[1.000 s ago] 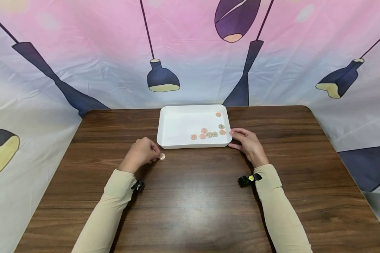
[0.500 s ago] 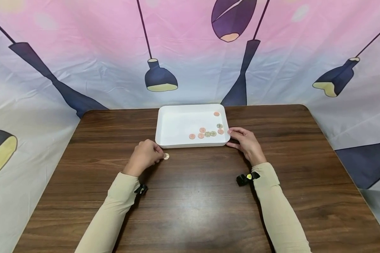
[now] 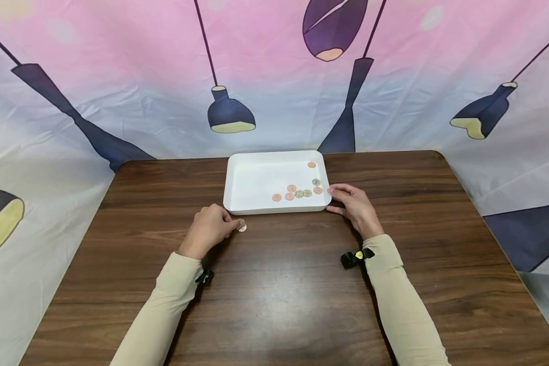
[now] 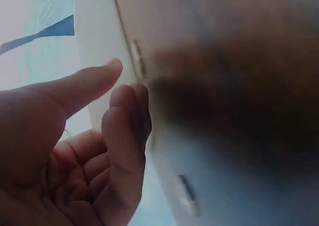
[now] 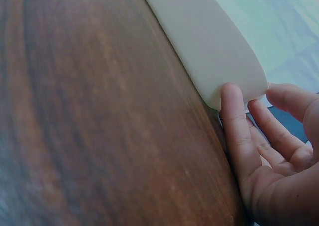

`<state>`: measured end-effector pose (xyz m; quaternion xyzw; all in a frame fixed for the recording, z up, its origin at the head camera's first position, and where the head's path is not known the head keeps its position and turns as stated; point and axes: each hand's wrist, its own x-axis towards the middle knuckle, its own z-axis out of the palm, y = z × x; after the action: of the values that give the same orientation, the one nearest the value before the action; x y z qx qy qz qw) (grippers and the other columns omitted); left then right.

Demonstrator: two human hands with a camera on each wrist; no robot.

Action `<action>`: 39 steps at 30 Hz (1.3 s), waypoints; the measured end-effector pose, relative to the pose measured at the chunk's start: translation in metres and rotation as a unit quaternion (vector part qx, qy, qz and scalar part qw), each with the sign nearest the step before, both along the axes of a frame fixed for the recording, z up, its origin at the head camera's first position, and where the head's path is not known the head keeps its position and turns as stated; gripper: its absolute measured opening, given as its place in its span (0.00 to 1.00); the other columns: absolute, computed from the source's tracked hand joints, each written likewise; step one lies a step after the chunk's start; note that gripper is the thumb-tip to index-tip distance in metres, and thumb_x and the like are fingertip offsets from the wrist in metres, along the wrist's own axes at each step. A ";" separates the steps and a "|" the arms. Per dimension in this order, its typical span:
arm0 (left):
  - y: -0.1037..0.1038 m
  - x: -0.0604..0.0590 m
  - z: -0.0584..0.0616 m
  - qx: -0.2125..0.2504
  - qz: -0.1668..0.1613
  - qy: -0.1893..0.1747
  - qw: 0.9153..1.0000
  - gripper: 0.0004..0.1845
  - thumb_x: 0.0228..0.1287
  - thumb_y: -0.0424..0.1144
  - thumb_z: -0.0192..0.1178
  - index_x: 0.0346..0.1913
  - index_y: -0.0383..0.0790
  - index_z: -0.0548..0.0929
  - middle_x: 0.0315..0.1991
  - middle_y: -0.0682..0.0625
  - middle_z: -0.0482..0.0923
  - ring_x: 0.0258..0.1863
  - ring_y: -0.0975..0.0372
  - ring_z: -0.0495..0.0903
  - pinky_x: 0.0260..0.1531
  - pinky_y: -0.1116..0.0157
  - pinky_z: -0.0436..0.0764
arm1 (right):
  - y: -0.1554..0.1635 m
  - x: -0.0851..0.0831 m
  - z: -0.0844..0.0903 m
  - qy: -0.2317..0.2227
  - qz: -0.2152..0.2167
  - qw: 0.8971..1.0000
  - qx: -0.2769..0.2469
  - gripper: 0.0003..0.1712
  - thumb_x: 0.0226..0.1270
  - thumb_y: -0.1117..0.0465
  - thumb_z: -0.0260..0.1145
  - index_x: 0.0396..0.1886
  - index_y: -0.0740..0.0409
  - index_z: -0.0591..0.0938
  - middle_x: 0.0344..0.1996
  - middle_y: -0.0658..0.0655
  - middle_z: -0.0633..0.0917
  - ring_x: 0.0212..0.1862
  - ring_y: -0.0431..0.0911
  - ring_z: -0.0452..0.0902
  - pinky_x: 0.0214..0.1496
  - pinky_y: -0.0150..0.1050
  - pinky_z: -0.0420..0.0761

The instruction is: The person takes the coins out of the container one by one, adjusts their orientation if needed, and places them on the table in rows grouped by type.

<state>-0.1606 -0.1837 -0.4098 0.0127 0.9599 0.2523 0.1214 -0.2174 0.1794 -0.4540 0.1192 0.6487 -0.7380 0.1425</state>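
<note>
Nearest, two beige sleeves (image 3: 157,310) are stretched over a dark wooden table (image 3: 274,325), and a black band (image 3: 204,276) is worn at each wrist. A little farther, by the fingertips of the left hand (image 3: 209,230), a single coin (image 3: 243,228) is seen in front of the white tray (image 3: 251,178) and outside it. The fingers of this hand are bent, and in its wrist view a small gap is shown between thumb and forefinger; whether the coin is pinched or only touched cannot be told. The tray's right front corner is gripped by the right hand (image 3: 357,209), with one digit pressed against the outer wall and another at the rim. Inside the tray, the coins are gathered mostly toward the right: five copper-coloured coins (image 3: 276,197) and three silvery coins (image 3: 316,182) can be counted. Behind the table, a pink and blue cloth (image 3: 274,56) is hung, on which dark lamps are printed.
</note>
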 end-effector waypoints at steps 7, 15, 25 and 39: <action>0.019 -0.002 0.026 0.032 -0.049 0.045 0.997 0.23 0.72 0.58 0.66 0.25 0.45 0.90 0.19 0.56 0.82 0.20 0.62 0.76 0.25 0.62 0.72 | -0.002 -0.001 -0.002 0.000 0.006 1.000 0.001 0.23 0.80 0.61 0.65 0.68 0.67 0.77 0.59 0.60 0.79 0.53 0.45 0.80 0.52 0.39 0.88; 0.049 -0.052 0.021 0.067 -0.080 0.042 0.994 0.09 0.72 0.38 0.67 0.49 0.39 0.91 0.37 0.48 0.88 0.37 0.56 0.83 0.41 0.58 0.80 | 0.000 0.002 -0.008 -0.008 0.003 1.000 0.001 0.24 0.80 0.60 0.65 0.68 0.67 0.76 0.60 0.60 0.79 0.54 0.45 0.80 0.52 0.38 0.88; 0.072 -0.084 -0.011 0.092 -0.096 -0.036 0.991 0.15 0.66 0.29 0.69 0.55 0.37 0.89 0.46 0.45 0.84 0.46 0.55 0.79 0.49 0.59 0.79 | -0.001 0.004 -0.007 -0.007 0.003 1.000 -0.007 0.23 0.80 0.60 0.65 0.68 0.67 0.77 0.54 0.56 0.80 0.49 0.43 0.82 0.51 0.39 0.88; 0.082 -0.093 -0.008 0.038 -0.110 -0.048 0.992 0.07 0.72 0.34 0.67 0.50 0.39 0.87 0.41 0.48 0.79 0.39 0.57 0.76 0.43 0.59 0.76 | 0.002 0.000 -0.001 0.002 0.000 1.000 -0.002 0.23 0.80 0.61 0.65 0.68 0.68 0.76 0.56 0.59 0.80 0.50 0.45 0.81 0.51 0.39 0.89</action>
<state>-0.2531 -0.1017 -0.4182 0.1103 0.9355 0.2742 0.1934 -0.2170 0.1813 -0.4549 0.1173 0.6475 -0.7395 0.1419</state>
